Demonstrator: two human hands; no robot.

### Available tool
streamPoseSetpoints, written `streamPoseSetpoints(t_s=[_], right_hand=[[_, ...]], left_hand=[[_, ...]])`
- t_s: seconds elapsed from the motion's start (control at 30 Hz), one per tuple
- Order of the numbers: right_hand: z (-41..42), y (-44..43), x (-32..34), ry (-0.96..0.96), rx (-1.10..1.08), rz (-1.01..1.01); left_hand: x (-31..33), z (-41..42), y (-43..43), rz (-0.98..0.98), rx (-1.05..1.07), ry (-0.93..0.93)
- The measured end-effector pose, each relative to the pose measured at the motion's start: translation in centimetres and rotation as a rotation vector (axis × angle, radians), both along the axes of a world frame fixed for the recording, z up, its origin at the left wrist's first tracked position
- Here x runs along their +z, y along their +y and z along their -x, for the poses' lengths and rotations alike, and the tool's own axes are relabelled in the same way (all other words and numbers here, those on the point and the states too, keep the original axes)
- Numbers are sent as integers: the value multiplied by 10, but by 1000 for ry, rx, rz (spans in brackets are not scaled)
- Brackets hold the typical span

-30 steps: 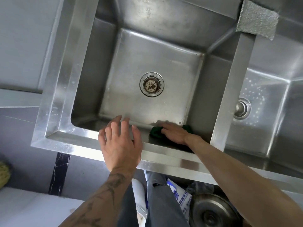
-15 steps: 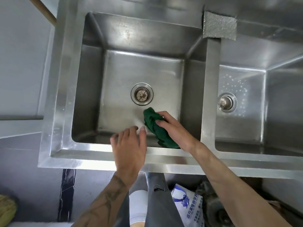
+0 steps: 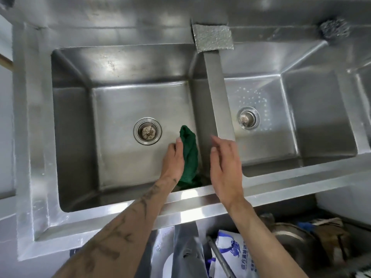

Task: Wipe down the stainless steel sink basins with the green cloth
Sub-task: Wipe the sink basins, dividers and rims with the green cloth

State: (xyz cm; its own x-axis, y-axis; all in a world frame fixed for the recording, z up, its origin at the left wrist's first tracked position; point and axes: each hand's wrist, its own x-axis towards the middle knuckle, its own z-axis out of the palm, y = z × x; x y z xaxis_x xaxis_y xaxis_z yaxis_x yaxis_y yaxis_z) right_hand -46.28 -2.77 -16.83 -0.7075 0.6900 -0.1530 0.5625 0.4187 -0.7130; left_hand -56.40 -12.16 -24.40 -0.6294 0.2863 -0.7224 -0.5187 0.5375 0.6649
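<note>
The stainless steel sink has a left basin (image 3: 120,161) with a round drain (image 3: 147,131) and a right basin (image 3: 313,125) with its own drain (image 3: 247,118). The green cloth (image 3: 189,155) hangs bunched in the left basin, close to the divider (image 3: 218,101). My left hand (image 3: 173,159) grips the cloth along its left side, just right of the drain. My right hand (image 3: 225,167) hovers beside the cloth over the divider's near end, fingers apart, holding nothing.
A grey scouring pad (image 3: 212,38) lies on the back ledge at the divider's top. A steel wool ball (image 3: 334,29) sits at the back right. Below the front rim (image 3: 200,205) are a printed blue-and-white bag (image 3: 234,255) and metal pots (image 3: 291,241).
The cloth has passed from my right hand to my left hand. My left hand left the front rim and moved into the basin. My right hand let go and opened.
</note>
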Motion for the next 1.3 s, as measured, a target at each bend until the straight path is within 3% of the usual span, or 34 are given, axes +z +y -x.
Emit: streamPoseSetpoints(t_s=[0.1, 0.33, 0.47, 0.57, 0.87, 1.07, 1.13, 1.3], right_hand=[[-8, 23, -11, -34, -130, -191], [-3, 38, -38, -204, -45, -211], [-6, 45, -46, -188, 47, -219], [-6, 47, -48, -211, 38, -234], [-5, 45, -46, -218, 26, -185], [-13, 59, -40, -156, 116, -62], [-14, 59, -40, -160, 115, -105], [-13, 58, -47, -143, 108, -145]], left_hand=[[-28, -1, 15, 115, -105, -40], [-97, -20, 51, 369, -297, -74], [-108, -32, 74, 343, -437, -55], [-96, -33, 72, 244, -538, -146], [-29, -29, 55, -152, -214, -364], [-49, -40, 78, 203, -263, -308], [-55, -41, 79, 216, -274, -253], [-35, -35, 76, 21, -139, -379]])
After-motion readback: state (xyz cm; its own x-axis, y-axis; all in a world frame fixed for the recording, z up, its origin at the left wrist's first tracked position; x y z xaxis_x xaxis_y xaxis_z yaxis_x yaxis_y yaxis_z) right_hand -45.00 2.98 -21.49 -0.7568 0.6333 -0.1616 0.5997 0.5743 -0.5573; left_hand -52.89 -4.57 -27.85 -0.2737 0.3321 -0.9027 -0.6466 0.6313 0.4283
